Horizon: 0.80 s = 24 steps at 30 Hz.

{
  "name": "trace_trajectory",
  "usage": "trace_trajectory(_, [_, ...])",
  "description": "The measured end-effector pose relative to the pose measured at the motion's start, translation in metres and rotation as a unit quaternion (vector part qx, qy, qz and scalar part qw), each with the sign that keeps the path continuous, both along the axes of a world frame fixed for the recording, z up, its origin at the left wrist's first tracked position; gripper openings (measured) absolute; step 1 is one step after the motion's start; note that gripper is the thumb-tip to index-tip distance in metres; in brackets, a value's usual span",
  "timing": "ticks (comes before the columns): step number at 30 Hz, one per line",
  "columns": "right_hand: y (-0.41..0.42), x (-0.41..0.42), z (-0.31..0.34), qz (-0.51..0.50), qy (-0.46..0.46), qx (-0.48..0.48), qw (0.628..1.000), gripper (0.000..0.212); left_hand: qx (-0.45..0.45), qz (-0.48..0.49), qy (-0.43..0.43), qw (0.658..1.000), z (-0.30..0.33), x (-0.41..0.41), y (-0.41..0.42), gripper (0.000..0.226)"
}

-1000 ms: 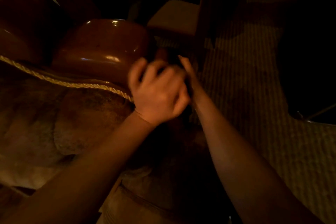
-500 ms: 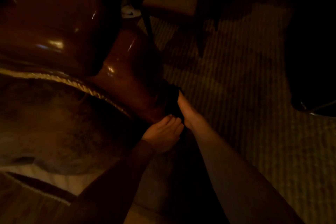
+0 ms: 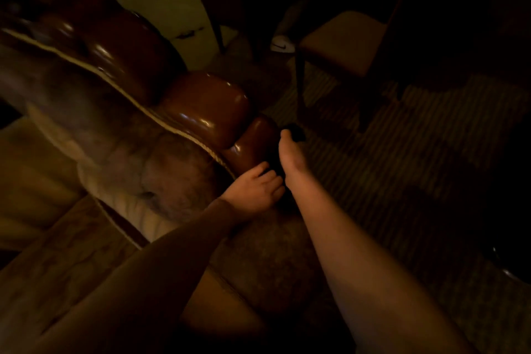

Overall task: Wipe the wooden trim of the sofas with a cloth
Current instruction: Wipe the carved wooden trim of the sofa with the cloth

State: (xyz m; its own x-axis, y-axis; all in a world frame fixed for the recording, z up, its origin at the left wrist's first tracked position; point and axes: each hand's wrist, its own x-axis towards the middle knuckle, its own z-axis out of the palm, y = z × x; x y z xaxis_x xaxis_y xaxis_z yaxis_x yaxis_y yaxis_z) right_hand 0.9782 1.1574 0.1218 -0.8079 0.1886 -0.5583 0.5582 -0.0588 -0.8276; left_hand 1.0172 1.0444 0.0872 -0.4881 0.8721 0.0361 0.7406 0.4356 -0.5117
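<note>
Dimly lit, the glossy reddish-brown carved wooden sofa trim (image 3: 253,141) gleams; right hand (image 3: 291,158) presses a dark cloth (image 3: 297,133) against its end, left hand (image 3: 255,190) curled beside, grip unclear.

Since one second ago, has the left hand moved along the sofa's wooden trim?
Yes. The left hand went down the wooden trim, from its rounded top to the lower end.

Both hands (image 3: 255,191) (image 3: 290,158) dropped from the upper trim to the lowest wooden knob (image 3: 253,144).

The right hand (image 3: 290,158) presses a cloth (image 3: 297,133) against the sofa's wooden trim (image 3: 253,141). The left hand (image 3: 255,190) rests just left of it. A chair (image 3: 339,46) stands beyond on the carpet (image 3: 402,152).
</note>
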Motion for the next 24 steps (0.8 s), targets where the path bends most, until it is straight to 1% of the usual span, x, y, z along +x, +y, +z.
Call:
trace_trajectory(2, [-0.011, 0.000, 0.043, 0.060, 0.074, 0.066, 0.993, 0.050, 0.060, 0.016, 0.029, 0.998, 0.033, 0.001, -0.003, 0.032])
trace_trajectory(3, [-0.019, 0.000, 0.060, 0.100, 0.121, 0.107, 0.982, 0.051, 0.093, 0.024, 0.047, 0.994, 0.048, -0.001, -0.008, 0.029])
trace_trajectory(5, [-0.036, -0.001, 0.087, 0.175, 0.223, 0.176, 0.943, 0.055, 0.137, 0.057, 0.084, 0.985, 0.076, -0.003, -0.022, 0.027])
trace_trajectory(6, [-0.045, -0.005, 0.098, 0.217, 0.261, 0.209, 0.917, 0.058, 0.145, 0.078, 0.103, 0.981, 0.086, -0.005, -0.032, 0.027])
trace_trajectory(8, [-0.066, -0.018, 0.115, 0.321, 0.297, 0.276, 0.856, 0.064, 0.152, 0.131, 0.120, 0.972, 0.102, -0.006, -0.052, 0.027])
trace_trajectory(10, [-0.088, -0.033, 0.121, 0.423, 0.299, 0.339, 0.786, 0.066, 0.176, 0.195, 0.106, 0.959, 0.111, -0.002, -0.066, 0.025])
trace_trajectory(11, [-0.097, -0.040, 0.121, 0.462, 0.289, 0.366, 0.754, 0.066, 0.194, 0.240, 0.091, 0.947, 0.113, 0.003, -0.071, 0.026])
trace_trajectory(12, [-0.103, -0.046, 0.118, 0.488, 0.279, 0.392, 0.728, 0.067, 0.216, 0.298, 0.073, 0.927, 0.115, 0.008, -0.073, 0.026])
trace_trajectory(13, [-0.106, -0.050, 0.114, 0.500, 0.279, 0.416, 0.707, 0.067, 0.245, 0.377, 0.048, 0.892, 0.116, 0.013, -0.074, 0.027])
trace_trajectory(14, [-0.106, -0.053, 0.109, 0.498, 0.288, 0.436, 0.692, 0.067, 0.277, 0.464, 0.019, 0.841, 0.115, 0.016, -0.075, 0.029])
trace_trajectory(15, [-0.104, -0.054, 0.105, 0.487, 0.304, 0.451, 0.683, 0.066, 0.318, 0.545, -0.015, 0.776, 0.116, 0.016, -0.077, 0.029])
trace_trajectory(16, [-0.102, -0.053, 0.101, 0.476, 0.320, 0.462, 0.677, 0.066, 0.378, 0.599, -0.046, 0.704, 0.117, 0.014, -0.079, 0.026])
trace_trajectory(17, [-0.099, -0.052, 0.098, 0.466, 0.333, 0.469, 0.672, 0.066, 0.447, 0.623, -0.073, 0.638, 0.119, 0.010, -0.081, 0.023])
trace_trajectory(18, [-0.098, -0.050, 0.095, 0.460, 0.342, 0.471, 0.670, 0.065, 0.507, 0.625, -0.099, 0.585, 0.122, 0.006, -0.084, 0.023])
trace_trajectory(19, [-0.097, -0.049, 0.094, 0.457, 0.347, 0.472, 0.669, 0.064, 0.552, 0.616, -0.117, 0.550, 0.125, 0.001, -0.086, 0.024])
trace_trajectory(20, [-0.096, -0.048, 0.093, 0.455, 0.348, 0.473, 0.669, 0.064, 0.582, 0.607, -0.130, 0.525, 0.130, -0.005, -0.089, 0.026])
trace_trajectory(22, [-0.095, -0.047, 0.094, 0.449, 0.342, 0.475, 0.675, 0.063, 0.619, 0.594, -0.162, 0.488, 0.139, -0.017, -0.092, 0.031])
trace_trajectory(24, [-0.091, -0.042, 0.091, 0.436, 0.339, 0.482, 0.681, 0.065, 0.640, 0.583, -0.216, 0.452, 0.145, -0.025, -0.094, 0.034])
